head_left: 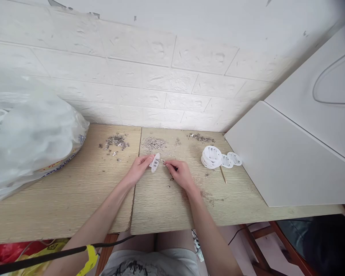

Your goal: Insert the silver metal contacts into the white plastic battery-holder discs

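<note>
My left hand [140, 168] grips a white plastic disc [155, 163] by its left edge, tilted up above the table. Small dark slots or metal bits show on the disc's face. Just right of it, my right hand [179, 172] pinches a tiny silvery metal piece [163, 162] between thumb and fingertips; its exact kind is too small to tell. Behind the hands lies a heap of small silvery metal pieces [154, 143]. A few loose dark bits [171, 178] lie beneath my right hand.
More metal pieces form a left pile [117, 141] and a right pile [201, 138]. Stacked white discs [212, 156] stand at right, near a thin wooden stick [223, 174]. A bulging plastic bag [31, 130] covers the left; a white panel [299, 153] borders the right.
</note>
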The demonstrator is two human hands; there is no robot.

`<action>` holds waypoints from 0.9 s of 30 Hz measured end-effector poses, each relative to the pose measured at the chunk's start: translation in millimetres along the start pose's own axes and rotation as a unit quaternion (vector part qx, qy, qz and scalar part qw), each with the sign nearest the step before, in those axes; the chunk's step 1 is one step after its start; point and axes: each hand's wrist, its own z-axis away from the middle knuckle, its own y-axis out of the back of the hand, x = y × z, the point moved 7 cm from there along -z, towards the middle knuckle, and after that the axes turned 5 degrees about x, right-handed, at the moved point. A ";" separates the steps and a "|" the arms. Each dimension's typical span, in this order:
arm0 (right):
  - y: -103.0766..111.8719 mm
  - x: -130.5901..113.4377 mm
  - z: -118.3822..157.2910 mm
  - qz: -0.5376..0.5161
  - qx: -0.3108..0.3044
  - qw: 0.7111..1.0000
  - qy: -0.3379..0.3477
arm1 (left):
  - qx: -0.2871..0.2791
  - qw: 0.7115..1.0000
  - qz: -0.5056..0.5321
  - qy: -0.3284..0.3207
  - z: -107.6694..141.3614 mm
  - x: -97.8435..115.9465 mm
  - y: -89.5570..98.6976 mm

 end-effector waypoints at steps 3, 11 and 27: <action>-1.0 -0.8 0.3 0.013 -0.010 1.000 0.015 | -0.006 0.999 -0.040 -0.020 1.9 6.4 -1.9; -2.5 -1.4 0.7 0.041 -0.019 0.999 0.019 | -0.009 0.997 -0.073 -0.040 3.9 13.9 -4.2; -6.8 -9.5 -0.1 0.101 -0.018 0.994 0.033 | 0.021 0.996 -0.084 -0.032 5.1 16.4 -8.0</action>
